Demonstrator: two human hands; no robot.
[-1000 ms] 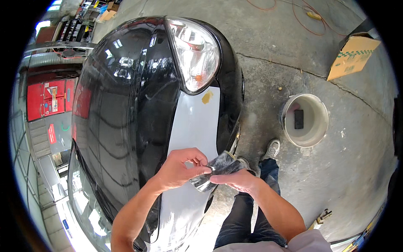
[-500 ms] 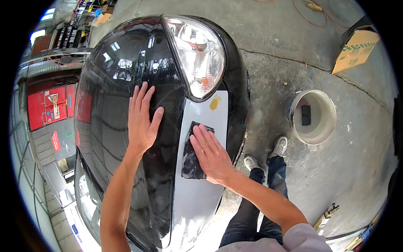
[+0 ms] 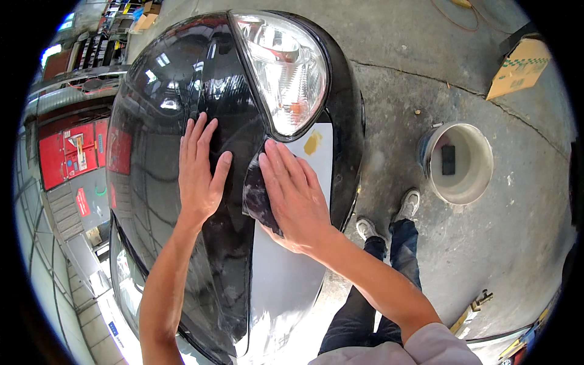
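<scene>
My left hand (image 3: pixel 199 176) lies flat on the glossy black hood (image 3: pixel 149 201) of a car, fingers stretched and holding nothing. Just right of it, my right hand (image 3: pixel 295 204) holds a dark sheet of sandpaper (image 3: pixel 258 193) beneath its long, straightened fingers; the thumb is hidden. The sheet is bent and spans the seam between the hood and a matte light-grey fender panel (image 3: pixel 286 280). Beyond my right fingertips, a mustard-coloured patch (image 3: pixel 312 142) shows on the grey panel, below the clear headlight (image 3: pixel 283 73).
To the right stands a bucket (image 3: pixel 488 161) of cloudy water with a dark rectangular block (image 3: pixel 448 160) in it. My shoes (image 3: pixel 409 204) are between car and bucket. A cardboard piece (image 3: pixel 520 68) stands at the far right. Red cabinets (image 3: pixel 70 155) line the left.
My right hand has moved up and slightly left with the sandpaper, from the middle of the grey panel to the hood seam near the headlight. My left hand stays flat on the hood.
</scene>
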